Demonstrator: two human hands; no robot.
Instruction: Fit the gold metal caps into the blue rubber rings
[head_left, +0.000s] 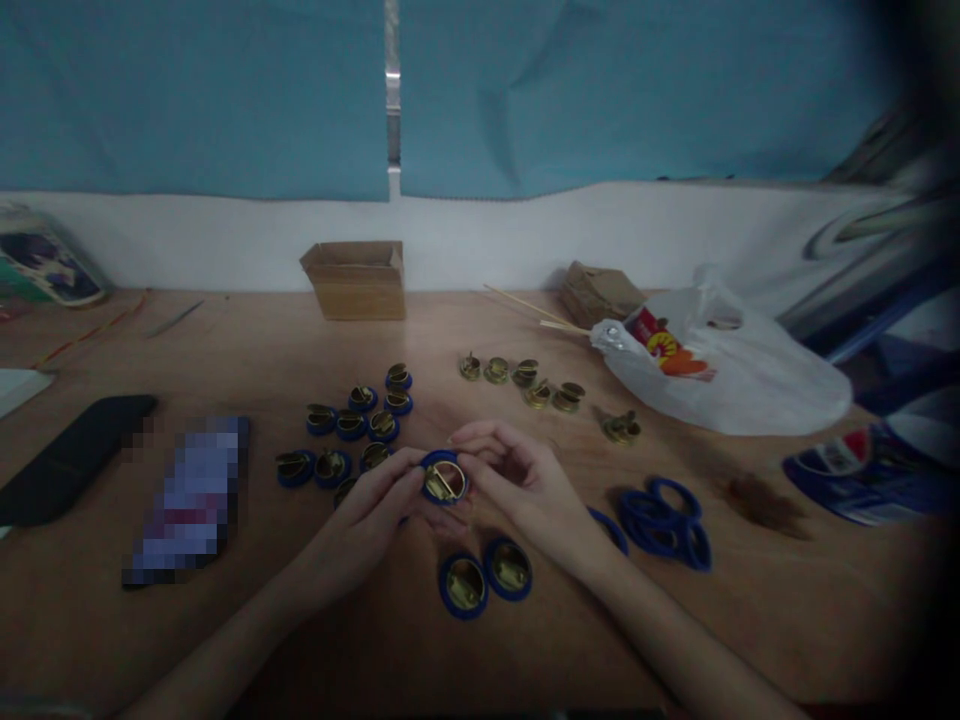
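Between both hands is a round brass clip piece with a blue ring (444,480) around it. My left hand (375,515) pinches its left edge, and my right hand (525,490) grips its right edge with thumb and fingers. Just below lie two more ringed pieces (463,585), side by side. Several ringed brass pieces (363,398) are grouped beyond my left hand, some partly hidden by it. Farther back, several brass pieces without rings (526,373) form a loose row. Loose blue rings (660,515) are piled to the right of my right hand.
An open cardboard box (360,285) stands by the wall. A white plastic bag (742,370), sticks and a brown packet (600,292) are at the back right. A blue crumpled wrapper (870,475) lies right. A black phone-like object (75,455) and a pixelated item (191,500) lie left.
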